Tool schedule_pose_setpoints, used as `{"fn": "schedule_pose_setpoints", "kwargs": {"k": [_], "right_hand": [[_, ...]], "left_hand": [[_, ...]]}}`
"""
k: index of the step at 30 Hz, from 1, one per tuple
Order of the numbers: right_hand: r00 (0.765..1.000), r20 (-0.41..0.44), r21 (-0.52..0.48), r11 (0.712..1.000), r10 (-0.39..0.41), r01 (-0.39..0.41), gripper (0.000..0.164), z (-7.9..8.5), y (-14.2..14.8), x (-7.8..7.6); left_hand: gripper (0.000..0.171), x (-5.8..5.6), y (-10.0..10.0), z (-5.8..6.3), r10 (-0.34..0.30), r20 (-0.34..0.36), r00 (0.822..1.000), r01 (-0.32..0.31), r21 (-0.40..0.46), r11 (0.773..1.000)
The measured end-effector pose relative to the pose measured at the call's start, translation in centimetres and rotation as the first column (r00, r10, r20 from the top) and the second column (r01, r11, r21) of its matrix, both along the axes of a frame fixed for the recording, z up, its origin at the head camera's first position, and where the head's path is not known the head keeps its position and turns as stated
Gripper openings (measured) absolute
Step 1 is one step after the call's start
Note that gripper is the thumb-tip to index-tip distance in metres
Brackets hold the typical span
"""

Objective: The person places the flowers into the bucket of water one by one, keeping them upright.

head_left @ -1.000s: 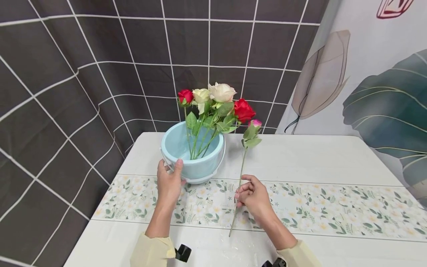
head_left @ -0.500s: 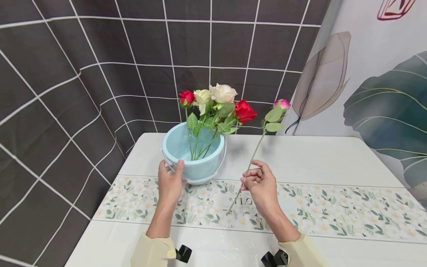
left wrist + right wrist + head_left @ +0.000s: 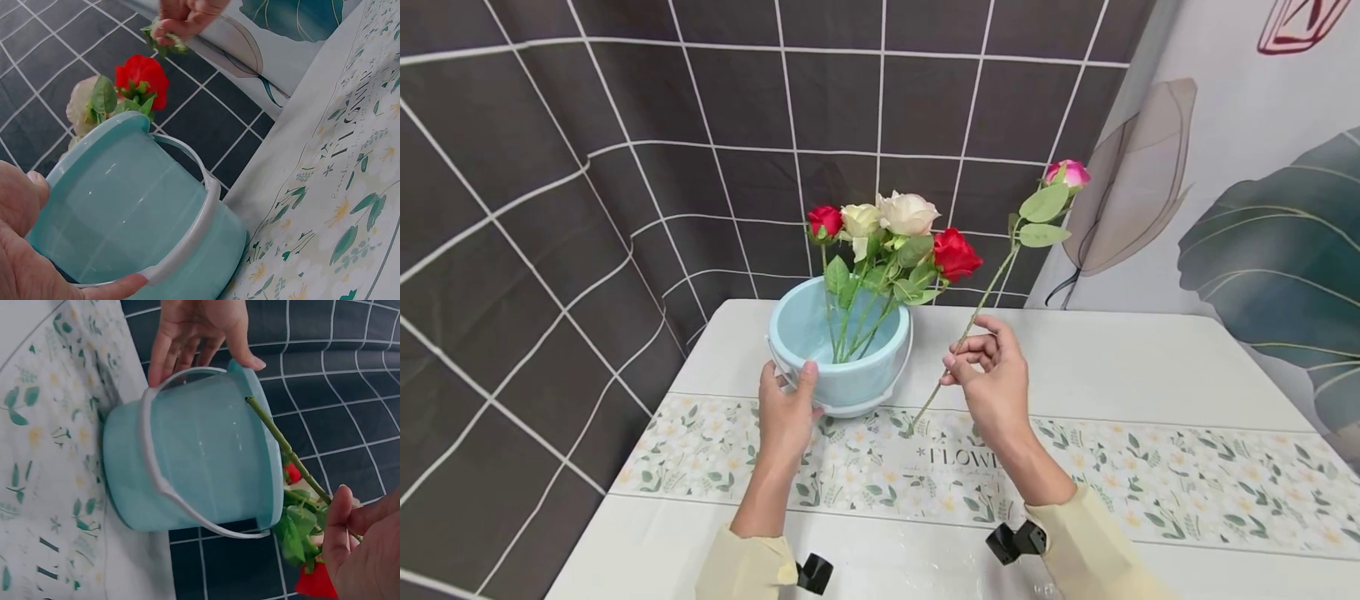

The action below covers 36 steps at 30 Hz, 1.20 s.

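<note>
In the head view a light blue bucket with a white handle stands on the table's left part. My left hand holds its near left side, thumb at the rim and fingers along the outer wall and handle. Inside lean red roses, a cream rose and a pale pink rose. My right hand pinches the stem of a pink rose, raised right of the bucket with its bloom tilted up and away. In the right wrist view the cut stem end overlaps the bucket's rim.
The white table has a flower-printed band across it. Behind rises a dark cloth with a white grid; a leaf-printed curtain hangs at the right. Small black devices sit at both wrists.
My right hand has moved up and right with the pink rose, lifting its bloom above the other roses and its stem end off the table's near part. The left hand stays at the bucket.
</note>
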State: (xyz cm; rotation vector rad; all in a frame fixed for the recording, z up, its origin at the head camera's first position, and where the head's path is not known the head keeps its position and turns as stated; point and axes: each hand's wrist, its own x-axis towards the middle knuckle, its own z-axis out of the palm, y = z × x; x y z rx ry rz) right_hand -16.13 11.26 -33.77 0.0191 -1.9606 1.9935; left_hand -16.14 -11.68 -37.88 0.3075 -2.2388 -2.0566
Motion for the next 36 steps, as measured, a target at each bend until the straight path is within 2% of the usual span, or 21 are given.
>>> {"fn": "schedule_pose_setpoints", "kwargs": {"k": [14, 26, 30, 36], "right_hand": [[0.984, -0.177, -0.022, 1.0, -0.003, -0.001, 0.055, 2.4, -1.2, -2.1], [0.939, -0.342, -0.016, 1.0, -0.024, 0.02, 0.056, 3.5, -2.3, -3.7], [0.928, -0.371, -0.009, 1.0, -0.024, 0.022, 0.056, 3.7, -2.4, -4.1], [0.925, -0.379, -0.009, 1.0, -0.004, 0.0, 0.057, 3.7, -2.8, -4.7]], "left_hand": [[0.086, -0.2, -0.1, -0.2, 0.004, -0.004, 1.0, -0.004, 0.0, 1.0], [0.087, -0.2, -0.1, -0.1, 0.007, 0.008, 1.0, -0.008, 0.009, 1.0], [0.087, -0.2, -0.1, -0.1, 0.011, 0.004, 1.0, -0.011, 0.003, 1.0], [0.085, -0.3, -0.1, -0.2, 0.015, 0.003, 1.0, -0.015, 0.001, 1.0]]}}
